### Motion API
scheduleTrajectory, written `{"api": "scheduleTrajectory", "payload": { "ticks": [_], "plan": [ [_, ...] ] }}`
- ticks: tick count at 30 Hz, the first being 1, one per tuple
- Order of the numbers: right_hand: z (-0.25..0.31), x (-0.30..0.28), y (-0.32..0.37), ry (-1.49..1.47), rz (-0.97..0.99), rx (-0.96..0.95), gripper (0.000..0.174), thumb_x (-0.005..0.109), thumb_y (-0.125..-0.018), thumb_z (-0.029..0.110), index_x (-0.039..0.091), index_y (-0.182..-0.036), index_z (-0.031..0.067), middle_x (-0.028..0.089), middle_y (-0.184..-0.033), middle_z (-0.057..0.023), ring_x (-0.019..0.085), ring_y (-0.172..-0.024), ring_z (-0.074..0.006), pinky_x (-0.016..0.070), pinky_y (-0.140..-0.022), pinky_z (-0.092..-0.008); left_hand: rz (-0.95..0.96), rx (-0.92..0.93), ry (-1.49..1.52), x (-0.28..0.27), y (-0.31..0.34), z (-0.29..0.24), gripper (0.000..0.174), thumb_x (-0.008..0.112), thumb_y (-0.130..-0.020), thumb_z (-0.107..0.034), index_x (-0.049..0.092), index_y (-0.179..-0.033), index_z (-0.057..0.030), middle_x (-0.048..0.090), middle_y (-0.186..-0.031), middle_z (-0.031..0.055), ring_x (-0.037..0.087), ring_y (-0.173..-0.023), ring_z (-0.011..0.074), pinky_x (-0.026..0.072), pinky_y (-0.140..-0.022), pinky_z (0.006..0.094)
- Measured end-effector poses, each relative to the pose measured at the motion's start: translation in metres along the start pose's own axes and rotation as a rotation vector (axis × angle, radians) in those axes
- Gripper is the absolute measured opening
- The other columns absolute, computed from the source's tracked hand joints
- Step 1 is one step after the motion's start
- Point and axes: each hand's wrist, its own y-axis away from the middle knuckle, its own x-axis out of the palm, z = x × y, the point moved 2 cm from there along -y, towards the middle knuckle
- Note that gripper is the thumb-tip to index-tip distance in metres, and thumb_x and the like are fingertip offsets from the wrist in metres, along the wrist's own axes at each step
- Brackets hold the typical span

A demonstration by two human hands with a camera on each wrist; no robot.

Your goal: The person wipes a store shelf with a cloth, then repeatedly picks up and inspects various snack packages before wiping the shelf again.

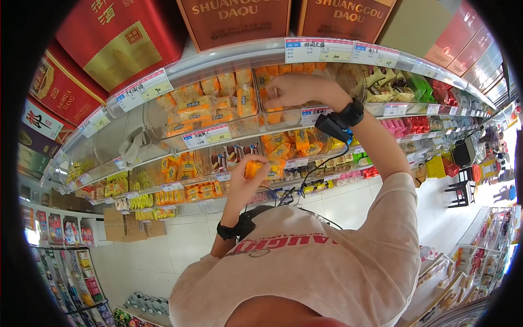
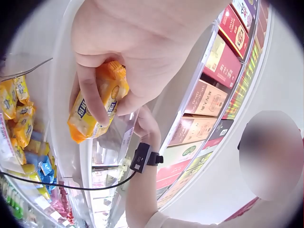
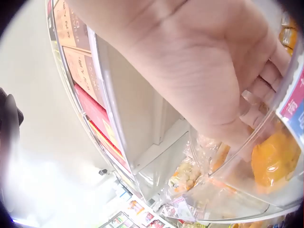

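Observation:
My left hand (image 1: 243, 182) pinches an orange-and-yellow wrapped snack (image 2: 84, 122) between thumb and fingers, in front of the lower bins. In the left wrist view, that hand (image 2: 130, 40) covers the wrapper's upper end. Up at the top shelf, my right hand (image 1: 297, 90) reaches into a clear bin of orange packets. Seen from the right wrist, the hand (image 3: 199, 71) has its fingers bent, with the thumb close to an orange packet (image 3: 274, 161) behind the clear bin wall. Whether the fingers grip anything there is hidden.
Clear dividers and a price-tag rail (image 1: 207, 136) edge the bins. Boxes (image 1: 234, 22) line the shelf above. A grey cloth-like item (image 1: 132, 148) hangs over the rail at left. Black cables (image 1: 308, 180) run between the wrists. Cardboard (image 1: 124, 224) lies on the floor.

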Motion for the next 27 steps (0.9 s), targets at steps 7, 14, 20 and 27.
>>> {"api": "scheduleTrajectory", "payload": {
  "ticks": [7,14,20,27],
  "plan": [
    [-0.013,0.005,-0.002,-0.149,0.099,-0.030,0.056,0.055,-0.102,0.053,0.073,-0.091,0.0011,0.071,-0.080,-0.0140,0.069,-0.076,-0.0229,0.0523,-0.071,-0.0397,-0.031,0.015,0.048,-0.002,0.003,0.001,0.018,0.070,-0.099,-0.008,0.064,-0.115,-0.0026,0.061,-0.116,0.0063,0.066,-0.086,0.0109,0.0630,-0.066,0.0256],
    [0.003,-0.011,0.048,-0.146,-0.215,-0.116,0.048,0.056,-0.105,0.046,0.071,-0.108,0.0005,0.073,-0.088,-0.0166,0.072,-0.084,-0.0257,0.0546,-0.077,-0.0375,-0.014,0.099,-0.102,-0.012,0.008,0.001,0.020,0.070,-0.097,-0.003,0.063,-0.116,-0.0033,0.066,-0.123,0.0112,0.063,-0.113,0.0179,0.0528,-0.098,0.0324],
    [0.063,0.004,0.112,-0.273,-0.452,-0.294,0.029,0.072,-0.096,0.017,0.066,-0.119,0.0002,0.070,-0.104,-0.0142,0.069,-0.097,-0.0286,0.0558,-0.086,-0.0369,-0.024,0.262,-0.051,-0.015,0.010,-0.010,0.047,0.078,-0.088,-0.002,0.055,-0.129,-0.0053,0.065,-0.127,0.0124,0.061,-0.121,0.0219,0.0469,-0.106,0.0363],
    [0.082,0.044,0.128,-0.251,-0.342,-0.412,0.049,0.079,-0.090,0.014,0.061,-0.135,0.0052,0.067,-0.106,-0.0129,0.068,-0.095,-0.0276,0.0559,-0.084,-0.0389,0.099,0.307,-0.079,-0.003,0.002,-0.043,0.050,0.077,-0.088,-0.001,0.056,-0.134,-0.0037,0.062,-0.129,0.0116,0.059,-0.119,0.0170,0.0465,-0.104,0.0318]
  ]
}}
